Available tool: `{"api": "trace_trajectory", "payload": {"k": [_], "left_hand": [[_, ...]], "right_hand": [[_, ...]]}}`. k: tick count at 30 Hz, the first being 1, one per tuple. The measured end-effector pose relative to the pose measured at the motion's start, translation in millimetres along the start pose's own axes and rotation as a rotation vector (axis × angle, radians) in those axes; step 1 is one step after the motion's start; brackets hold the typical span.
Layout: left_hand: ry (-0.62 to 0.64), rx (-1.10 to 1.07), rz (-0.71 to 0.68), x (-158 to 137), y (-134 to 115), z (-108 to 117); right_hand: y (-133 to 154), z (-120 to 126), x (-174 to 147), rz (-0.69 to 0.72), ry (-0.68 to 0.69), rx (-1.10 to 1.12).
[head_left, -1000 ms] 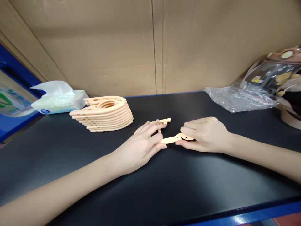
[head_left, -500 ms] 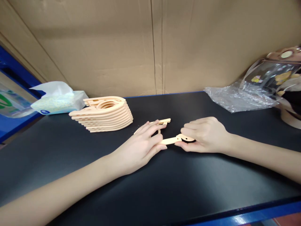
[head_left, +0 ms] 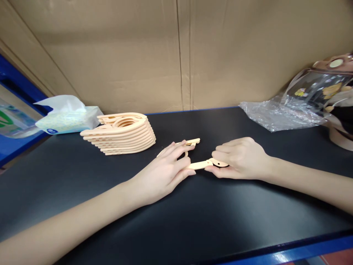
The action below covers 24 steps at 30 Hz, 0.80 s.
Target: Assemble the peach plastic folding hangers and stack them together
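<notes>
A peach plastic folding hanger (head_left: 199, 165) lies on the black table, its near arm pointing right with a jointed end. My left hand (head_left: 165, 167) is laid over its body, fingers across the far arm and thumb pressed at the near arm, and hides much of it. The thumb and fingers of my right hand (head_left: 238, 159) are closed on the curved end piece at the right, partly covering it. Behind my left hand, to the left, stands a neat stack of the same folded hangers (head_left: 124, 138).
A tissue pack (head_left: 68, 119) with a tissue sticking out sits at the back left. Crumpled clear plastic (head_left: 281, 114) and a transparent bag (head_left: 314, 88) lie at the back right. Brown cardboard (head_left: 132, 55) rises behind the table (head_left: 193, 221), which has a blue front edge.
</notes>
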<state>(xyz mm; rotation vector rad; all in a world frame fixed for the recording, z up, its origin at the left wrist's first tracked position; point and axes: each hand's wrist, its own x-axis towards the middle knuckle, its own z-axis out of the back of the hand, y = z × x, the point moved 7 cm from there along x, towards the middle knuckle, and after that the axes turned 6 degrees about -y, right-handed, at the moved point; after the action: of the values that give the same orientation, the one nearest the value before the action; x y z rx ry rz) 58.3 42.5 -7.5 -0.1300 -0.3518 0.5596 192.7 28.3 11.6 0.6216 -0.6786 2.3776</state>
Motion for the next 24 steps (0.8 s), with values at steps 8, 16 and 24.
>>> {"api": "trace_trajectory", "payload": {"k": [8, 16, 24], "left_hand": [[0.0, -0.016, 0.006, -1.3, 0.3, 1.5], [-0.004, -0.02, 0.012, -0.8, 1.8, 0.2], [-0.013, -0.014, 0.063, -0.5, 1.5, 3.0]], "right_hand": [[-0.6, -2.9, -1.4, -0.023, 0.028, 0.022], [-3.0, -6.2, -2.1, -0.062, 0.076, 0.057], [-3.9, -8.2, -4.3, -0.05, 0.091, 0.118]]}}
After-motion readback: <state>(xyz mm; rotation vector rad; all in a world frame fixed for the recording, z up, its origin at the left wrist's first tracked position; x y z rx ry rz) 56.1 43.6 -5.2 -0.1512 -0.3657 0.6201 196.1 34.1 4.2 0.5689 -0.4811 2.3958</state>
